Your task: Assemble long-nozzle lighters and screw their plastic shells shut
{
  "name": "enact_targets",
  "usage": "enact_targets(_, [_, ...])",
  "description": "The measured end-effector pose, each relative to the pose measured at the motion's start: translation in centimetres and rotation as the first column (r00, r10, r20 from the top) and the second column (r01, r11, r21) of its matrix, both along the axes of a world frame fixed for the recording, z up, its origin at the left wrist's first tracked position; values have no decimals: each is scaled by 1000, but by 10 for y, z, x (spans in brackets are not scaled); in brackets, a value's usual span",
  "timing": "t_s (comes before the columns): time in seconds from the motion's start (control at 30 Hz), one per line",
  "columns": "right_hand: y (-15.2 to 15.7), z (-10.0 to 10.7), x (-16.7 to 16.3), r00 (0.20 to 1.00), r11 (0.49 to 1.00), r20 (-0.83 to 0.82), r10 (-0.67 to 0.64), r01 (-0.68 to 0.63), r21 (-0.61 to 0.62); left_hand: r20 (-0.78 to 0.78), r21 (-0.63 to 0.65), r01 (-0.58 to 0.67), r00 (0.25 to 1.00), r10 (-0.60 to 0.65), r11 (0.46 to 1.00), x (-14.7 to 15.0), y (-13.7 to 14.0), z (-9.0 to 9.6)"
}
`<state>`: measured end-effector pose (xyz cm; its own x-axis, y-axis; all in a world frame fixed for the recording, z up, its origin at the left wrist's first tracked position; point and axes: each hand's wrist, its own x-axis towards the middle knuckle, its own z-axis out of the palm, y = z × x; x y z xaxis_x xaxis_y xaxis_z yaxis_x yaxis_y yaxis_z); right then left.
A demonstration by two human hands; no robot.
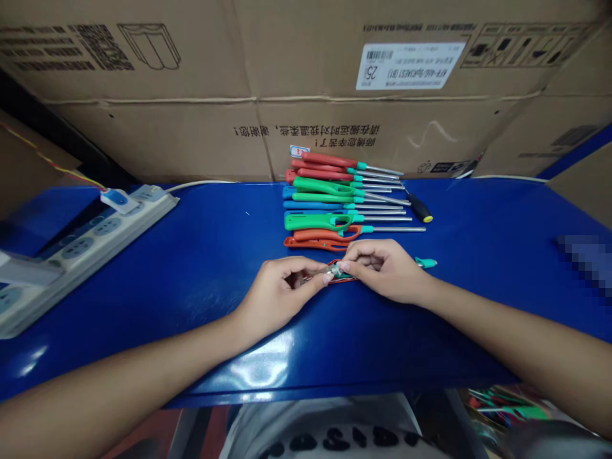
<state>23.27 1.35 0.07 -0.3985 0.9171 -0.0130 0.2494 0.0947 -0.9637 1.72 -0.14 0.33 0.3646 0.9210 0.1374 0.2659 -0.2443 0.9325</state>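
At the middle of the blue table, my left hand (291, 287) and my right hand (382, 268) meet with pinched fingers. Between them is a small clear-and-metal lighter part (333, 271), gripped from both sides. Just beneath lies an orange lighter shell (349, 278), mostly covered by my fingers. A teal nozzle piece (425, 262) shows beyond my right wrist. Above my hands, long-nosed gas lighters lie in a stack: a green lighter (315, 221), a blue one (313, 205), a red one (329, 159). Nearest my hands is an orange shell half (310, 243).
A black screwdriver (419, 207) with a yellow end lies right of the lighters. At the left stands a white power strip (109, 223) with a plug. A large cardboard box (191, 140) walls off the back. Below the table at right are more lighters (511, 408).
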Motion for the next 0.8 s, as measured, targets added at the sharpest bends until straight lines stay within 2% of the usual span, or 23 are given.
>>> enact_targets(0.13, [0, 3, -1, 1000, 1000, -24, 6, -6, 3, -3, -12, 4, 1000, -4, 1000, 0, 0, -3])
enact_targets(0.3, [2, 8, 1, 998, 996, -49, 36, -40, -75, -4, -30, -15, 1000, 15, 999, -1, 2, -4])
enact_targets(0.5, [3, 6, 2, 998, 998, -33, 50, -51, -44, -48, 7, -30, 998, 30, 1000, -5, 3, -2])
enact_targets(0.6, [3, 3, 2, 997, 999, -52, 50, -51, -9, -49, 13, -24, 999, 25, 1000, -5, 3, -2])
enact_targets(0.8, [4, 2, 3, 994, 988, -93, 62, -48, 144, -45, 23, -9, 999, 10, 1000, -5, 4, -3])
